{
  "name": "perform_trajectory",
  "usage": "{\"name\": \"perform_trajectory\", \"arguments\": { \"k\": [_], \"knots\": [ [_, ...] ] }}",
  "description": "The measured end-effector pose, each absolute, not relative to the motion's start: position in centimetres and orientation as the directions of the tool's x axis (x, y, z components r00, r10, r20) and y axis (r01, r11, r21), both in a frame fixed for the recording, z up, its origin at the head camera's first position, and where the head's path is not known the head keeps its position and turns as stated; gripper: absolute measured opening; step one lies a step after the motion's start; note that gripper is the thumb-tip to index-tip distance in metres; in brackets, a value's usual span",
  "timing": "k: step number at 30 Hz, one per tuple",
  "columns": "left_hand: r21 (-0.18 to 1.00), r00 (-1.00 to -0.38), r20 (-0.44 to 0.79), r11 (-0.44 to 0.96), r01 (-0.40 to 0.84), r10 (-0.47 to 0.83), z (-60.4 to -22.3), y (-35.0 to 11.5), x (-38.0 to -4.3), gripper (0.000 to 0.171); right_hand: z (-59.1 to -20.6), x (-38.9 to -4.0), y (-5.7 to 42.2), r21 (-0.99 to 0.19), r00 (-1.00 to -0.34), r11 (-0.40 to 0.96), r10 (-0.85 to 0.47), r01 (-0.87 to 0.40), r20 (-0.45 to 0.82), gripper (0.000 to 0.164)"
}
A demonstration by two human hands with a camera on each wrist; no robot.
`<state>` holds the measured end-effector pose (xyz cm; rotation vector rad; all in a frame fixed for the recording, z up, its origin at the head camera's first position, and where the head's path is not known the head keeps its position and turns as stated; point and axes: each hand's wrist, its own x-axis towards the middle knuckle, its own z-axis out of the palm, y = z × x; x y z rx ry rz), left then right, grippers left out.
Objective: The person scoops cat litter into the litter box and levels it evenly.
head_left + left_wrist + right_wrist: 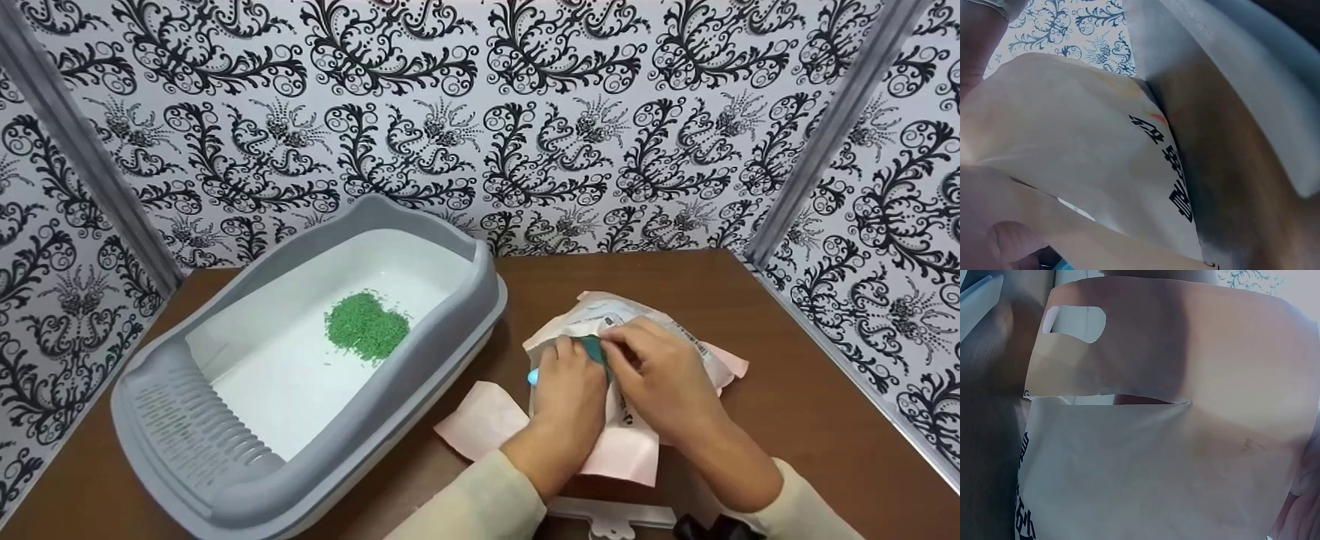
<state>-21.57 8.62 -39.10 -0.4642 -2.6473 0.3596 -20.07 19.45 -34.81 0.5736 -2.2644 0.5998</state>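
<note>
A pale pink and white paper bag (615, 307) lies on the table in the head view. My left hand (570, 382) grips it with fingers curled over its near side. Beside it, my right hand (664, 375) pinches the bag near a dark green patch (592, 349) between the two hands. A light-blue rounded tip (533, 376) pokes out left of the left hand; the rest is hidden. The right wrist view shows the bag's panel (1129, 461) with a slit torn across it and a handle hole above. Black lettering (1174, 160) runs along its edge in the left wrist view.
A grey-rimmed white litter box (450, 360) stands to the left, with a heap of green pellets (366, 326) on its floor. A white bag clip (611, 516) and a dark object (716, 529) lie at the brown table's (810, 420) front. Patterned walls (480, 120) enclose it.
</note>
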Motion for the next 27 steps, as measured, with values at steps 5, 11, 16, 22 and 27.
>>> {"name": "perform_trajectory", "arguments": {
  "k": [5,11,16,22,27],
  "knots": [
    [-0.322,-0.840,0.386,0.909,0.264,0.381,-39.4,8.8,-22.1,0.034,-34.9,-20.2,19.5,-0.236,-0.624,0.790,-0.222,-0.565,0.750,0.015],
    [-0.306,-0.832,0.401,0.912,0.274,0.384,-39.8,8.9,-22.1,0.038,-35.1,-20.2,19.6,-0.240,-0.628,0.790,-0.222,-0.564,0.746,0.014],
    [-0.355,-0.848,0.350,0.894,0.273,0.398,-39.8,9.1,-22.3,0.038,-35.2,-20.2,19.5,-0.244,-0.645,0.800,-0.220,-0.549,0.732,0.013],
    [-0.364,-0.857,0.318,0.887,0.284,0.405,-40.0,9.3,-22.7,0.038,-35.3,-20.2,19.4,-0.242,-0.650,0.800,-0.227,-0.549,0.725,0.013],
    [-0.348,-0.856,0.333,0.895,0.279,0.396,-40.5,9.4,-23.1,0.033,-35.3,-20.1,19.3,-0.256,-0.674,0.801,-0.229,-0.540,0.703,0.012]
  ]
}}
